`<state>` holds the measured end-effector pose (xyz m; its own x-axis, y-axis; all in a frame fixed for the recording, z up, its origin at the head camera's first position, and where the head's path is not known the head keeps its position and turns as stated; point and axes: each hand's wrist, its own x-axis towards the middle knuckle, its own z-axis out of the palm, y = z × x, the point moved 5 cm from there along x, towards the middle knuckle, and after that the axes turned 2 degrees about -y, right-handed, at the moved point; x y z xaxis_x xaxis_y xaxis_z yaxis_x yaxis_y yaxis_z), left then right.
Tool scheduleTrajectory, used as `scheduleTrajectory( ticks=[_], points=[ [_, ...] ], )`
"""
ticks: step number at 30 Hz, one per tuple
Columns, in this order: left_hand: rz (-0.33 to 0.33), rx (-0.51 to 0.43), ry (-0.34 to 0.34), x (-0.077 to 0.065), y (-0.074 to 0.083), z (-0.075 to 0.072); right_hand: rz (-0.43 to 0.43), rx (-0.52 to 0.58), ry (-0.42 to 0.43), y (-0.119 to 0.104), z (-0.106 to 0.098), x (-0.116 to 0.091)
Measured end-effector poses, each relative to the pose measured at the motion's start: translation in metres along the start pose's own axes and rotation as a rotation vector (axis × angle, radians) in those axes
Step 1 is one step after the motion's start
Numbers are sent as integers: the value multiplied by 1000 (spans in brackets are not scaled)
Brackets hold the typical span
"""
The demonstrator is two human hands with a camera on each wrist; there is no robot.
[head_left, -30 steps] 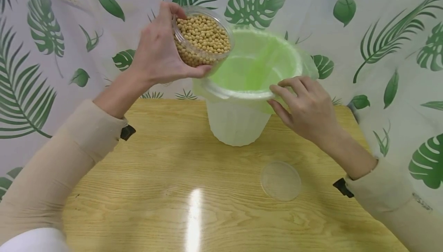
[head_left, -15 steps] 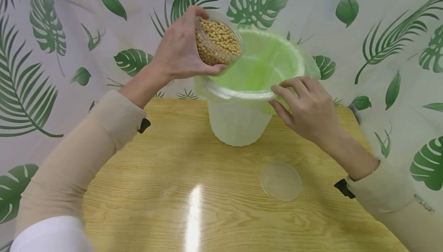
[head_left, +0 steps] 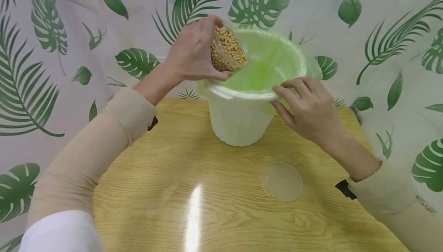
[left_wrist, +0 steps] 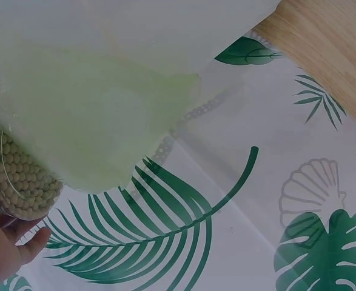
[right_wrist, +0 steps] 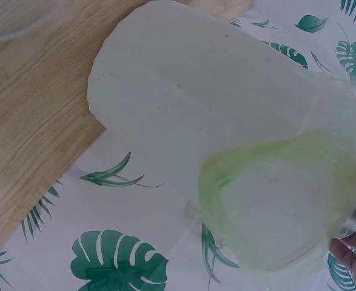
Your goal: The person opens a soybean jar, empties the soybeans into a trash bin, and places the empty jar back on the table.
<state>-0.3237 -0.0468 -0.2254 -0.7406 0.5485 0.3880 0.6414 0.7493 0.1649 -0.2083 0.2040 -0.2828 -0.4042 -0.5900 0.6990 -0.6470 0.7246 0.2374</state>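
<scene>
My left hand [head_left: 192,52] grips a clear round plastic jar [head_left: 225,54] full of soybeans [head_left: 232,46]. It holds the jar tilted, mouth toward the right, over the left rim of a white trash can [head_left: 240,123]. A thin green trash bag [head_left: 277,57] lines the can and folds out over its rim. With thumb and fingertips, my right hand [head_left: 308,109] pinches the bag at the near right rim. In the left wrist view, the soybeans [left_wrist: 23,173] show at the left edge beside the bag's fold. The right wrist view shows fingers [right_wrist: 346,251] at the bag's edge.
The can stands near the back edge of a wooden table [head_left: 155,190]. A clear round lid [head_left: 282,182] lies flat on the table in front of it, to the right. Behind hangs a white cloth [head_left: 304,9] printed with green leaves.
My left hand has carried the jar to the right and slightly down, from beside the can to over its rim, tilting it further. The right hand stays at the rim.
</scene>
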Motion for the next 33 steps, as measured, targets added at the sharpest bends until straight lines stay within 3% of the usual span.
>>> scheduleTrajectory(
  ticks=[10,20,33],
  points=[
    [12,93,-52,5,6,8,-9,1,-6,0,0,0],
    [19,134,-65,7,6,9,-9,7,20,0,0,0],
    [22,205,-87,8,8,11,-12,-5,-14,0,-1,0]
  ],
)
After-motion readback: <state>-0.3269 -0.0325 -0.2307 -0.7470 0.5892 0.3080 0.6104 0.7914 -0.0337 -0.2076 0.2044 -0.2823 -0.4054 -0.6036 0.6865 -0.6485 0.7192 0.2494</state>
